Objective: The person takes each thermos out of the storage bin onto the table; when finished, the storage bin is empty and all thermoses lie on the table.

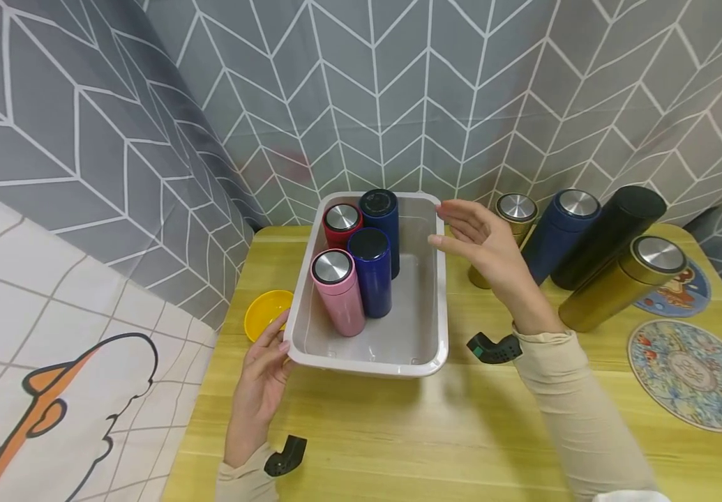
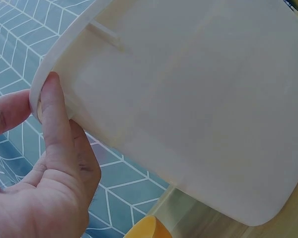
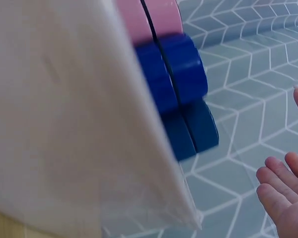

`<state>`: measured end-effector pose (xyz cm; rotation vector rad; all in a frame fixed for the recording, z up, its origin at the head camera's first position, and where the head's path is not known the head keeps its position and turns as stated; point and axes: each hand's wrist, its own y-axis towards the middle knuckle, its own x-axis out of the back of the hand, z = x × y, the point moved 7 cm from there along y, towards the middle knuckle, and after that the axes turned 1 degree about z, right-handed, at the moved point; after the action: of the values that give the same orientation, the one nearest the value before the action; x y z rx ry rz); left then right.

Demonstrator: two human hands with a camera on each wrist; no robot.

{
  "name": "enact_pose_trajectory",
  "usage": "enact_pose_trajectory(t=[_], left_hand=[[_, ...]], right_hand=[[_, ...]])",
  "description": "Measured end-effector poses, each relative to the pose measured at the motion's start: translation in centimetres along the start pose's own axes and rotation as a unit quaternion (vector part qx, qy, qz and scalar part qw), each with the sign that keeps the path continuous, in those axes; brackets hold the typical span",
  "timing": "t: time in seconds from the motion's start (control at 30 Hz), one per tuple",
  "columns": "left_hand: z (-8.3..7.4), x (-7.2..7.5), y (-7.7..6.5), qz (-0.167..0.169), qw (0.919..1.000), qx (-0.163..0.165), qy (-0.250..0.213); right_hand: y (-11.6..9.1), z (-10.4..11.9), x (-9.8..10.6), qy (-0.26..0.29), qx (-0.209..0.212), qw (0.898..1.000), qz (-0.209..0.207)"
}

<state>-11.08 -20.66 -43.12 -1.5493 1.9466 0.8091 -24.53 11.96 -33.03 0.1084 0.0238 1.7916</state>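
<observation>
A whitish plastic bin point(image 1: 420, 307) stands on the wooden table with several thermos bottles grouped at its left side. They are a pink bottle point(image 1: 342, 300), a glossy blue bottle point(image 1: 374, 279), a dark blue bottle point(image 1: 386, 223) and a red bottle point(image 1: 340, 226). My left hand point(image 1: 263, 376) pinches the bin's rim at the near left corner, thumb on one side and fingers under the lip, as the left wrist view shows. Near the right rim, my right hand point(image 1: 489, 244) hovers with fingers extended and nothing in it; the right wrist view shows it apart from the bin.
Right of the bin stand a slim gold bottle point(image 1: 516, 216), a blue bottle point(image 1: 555, 226), a black bottle point(image 1: 608, 233) and a large gold bottle point(image 1: 624, 282). Two round mats point(image 1: 693, 373) lie at the right. A yellow bowl point(image 1: 266, 314) sits left; a patterned curtain point(image 1: 398, 90) hangs behind.
</observation>
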Motion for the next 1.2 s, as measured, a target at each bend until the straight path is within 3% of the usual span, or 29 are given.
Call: enact_pose_trajectory(t=[0.3, 0.6, 0.9, 1.2], left_hand=[[0.0, 0.1, 0.0, -0.01, 0.9999, 0.004, 0.007], [0.0, 0.2, 0.1, -0.009, 0.9998, 0.001, 0.019], [0.1, 0.3, 0.1, -0.023, 0.9994, 0.007, 0.023], [0.1, 0.2, 0.1, -0.012, 0.9998, 0.003, 0.013]], right_hand=[[1.8, 0.6, -2.9, 0.013, 0.003, 0.999, 0.043], [3.0, -0.6, -5.4, 0.036, -0.024, 0.994, 0.102], [3.5, -2.1, -6.6, -0.014, -0.048, 0.99, 0.13], [3.8, -2.6, -8.3, -0.047, -0.053, 0.982, 0.174]])
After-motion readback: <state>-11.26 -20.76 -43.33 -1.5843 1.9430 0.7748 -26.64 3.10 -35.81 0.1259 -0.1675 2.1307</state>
